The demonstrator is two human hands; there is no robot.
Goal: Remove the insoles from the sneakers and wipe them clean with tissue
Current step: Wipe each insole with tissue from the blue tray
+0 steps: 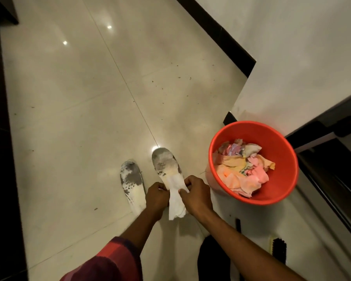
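Observation:
Two worn white insoles with grey stains are in view. One insole (131,183) lies flat on the tiled floor at the left. The other insole (165,163) points away from me, its heel end between my hands. A white tissue (175,196) is draped over that heel end and hangs down. My left hand (156,197) grips the insole's heel from the left. My right hand (197,194) pinches the tissue against the insole from the right. No sneakers are visible.
A red bucket (282,151) holding crumpled used tissues and cloths stands on the floor to the right. A white wall corner (292,78) with dark skirting rises behind it. A brush (278,248) lies at lower right. Crumbs of dirt dot the floor (79,98).

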